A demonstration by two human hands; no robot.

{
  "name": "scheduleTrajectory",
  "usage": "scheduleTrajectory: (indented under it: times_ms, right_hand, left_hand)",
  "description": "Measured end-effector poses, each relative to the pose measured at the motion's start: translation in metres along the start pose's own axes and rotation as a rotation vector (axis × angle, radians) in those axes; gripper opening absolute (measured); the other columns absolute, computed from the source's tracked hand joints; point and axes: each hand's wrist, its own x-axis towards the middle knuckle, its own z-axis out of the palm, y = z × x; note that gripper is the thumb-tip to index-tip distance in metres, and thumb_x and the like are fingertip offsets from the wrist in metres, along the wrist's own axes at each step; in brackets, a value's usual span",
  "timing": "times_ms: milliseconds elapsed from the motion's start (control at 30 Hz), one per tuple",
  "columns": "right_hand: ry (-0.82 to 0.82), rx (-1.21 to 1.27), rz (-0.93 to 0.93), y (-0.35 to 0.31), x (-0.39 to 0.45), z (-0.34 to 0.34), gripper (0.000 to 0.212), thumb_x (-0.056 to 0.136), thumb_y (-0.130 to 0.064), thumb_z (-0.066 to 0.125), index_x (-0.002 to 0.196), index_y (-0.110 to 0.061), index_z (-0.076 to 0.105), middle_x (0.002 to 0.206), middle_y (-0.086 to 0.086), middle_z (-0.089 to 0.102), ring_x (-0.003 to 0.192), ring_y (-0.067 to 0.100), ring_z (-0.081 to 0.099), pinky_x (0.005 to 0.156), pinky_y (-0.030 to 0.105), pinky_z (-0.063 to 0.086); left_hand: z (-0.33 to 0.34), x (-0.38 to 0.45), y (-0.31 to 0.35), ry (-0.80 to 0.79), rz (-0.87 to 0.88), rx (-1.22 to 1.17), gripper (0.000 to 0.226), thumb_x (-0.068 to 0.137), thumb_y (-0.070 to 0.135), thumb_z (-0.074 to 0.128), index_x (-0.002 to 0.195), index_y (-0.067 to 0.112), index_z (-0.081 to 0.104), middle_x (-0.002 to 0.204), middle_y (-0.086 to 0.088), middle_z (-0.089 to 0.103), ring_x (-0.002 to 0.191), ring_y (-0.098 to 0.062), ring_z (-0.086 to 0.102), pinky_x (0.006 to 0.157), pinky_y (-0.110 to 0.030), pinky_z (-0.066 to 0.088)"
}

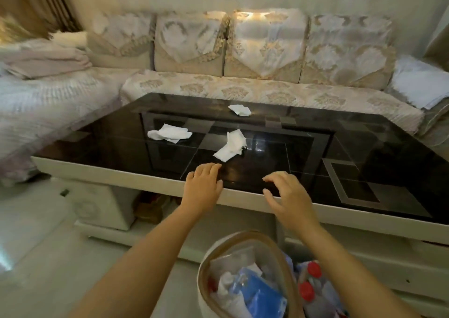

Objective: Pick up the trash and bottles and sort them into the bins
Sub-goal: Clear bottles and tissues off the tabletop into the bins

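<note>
Crumpled tissue (pixel 230 146) just beyond left hand (pixel 203 184), right hand (pixel 288 196) beside, both empty, fingers loosely spread

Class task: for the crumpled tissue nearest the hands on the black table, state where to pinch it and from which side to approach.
Pinch the raised, crumpled far end of the tissue from above; its near corner lies flat on the table, giving fingers little to catch.

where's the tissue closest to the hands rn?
Head view: the nearest tissue lies mid-table on the black tabletop, just beyond the left hand, right of another tissue.
</note>
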Motion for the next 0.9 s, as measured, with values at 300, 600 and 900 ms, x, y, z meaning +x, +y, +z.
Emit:
scheduleTrajectory:
  times_ms: [300,600,900]
  right_hand:
    - [-0.385,0.186,0.339,-0.019,0.098,0.108,0.082,0.091,-0.052,0.048,0.151,-0.029,-0.003,0.159,-0.004,-0.012,0.145,0.019,-0.008,0.119,0.043,0.009]
    - [-0.363,-0.021,0.321,0.022,0.180,0.165,0.108,0.062,-0.087,0.048,0.142,-0.051,-0.016,0.155,-0.007,-0.026,0.143,0.021,-0.019,0.115,0.054,-0.007]
    - [-0.376,-0.067,0.332,0.039,0.212,0.187,0.104,0.051,-0.095,0.036,0.141,-0.056,0.002,0.158,-0.007,-0.011,0.145,0.022,-0.009,0.113,0.061,-0.003]
  left_hand:
    - [0.006,0.077,-0.122,-0.267,-0.464,0.001,0.081,0.086,0.069,0.041,0.151,0.033,0.007,0.160,-0.007,0.005,0.145,-0.037,0.001,0.111,-0.066,0.003]
    - [0.044,0.154,-0.172,0.070,-0.354,0.149,0.086,0.082,0.075,0.037,0.150,0.035,0.002,0.160,-0.003,-0.004,0.146,-0.029,-0.009,0.109,-0.066,0.003]
    - [0.065,0.207,-0.196,0.029,-0.340,0.088,0.082,0.078,0.081,0.035,0.147,0.047,0.007,0.159,-0.007,0.000,0.144,-0.039,0.001,0.106,-0.069,0.010]
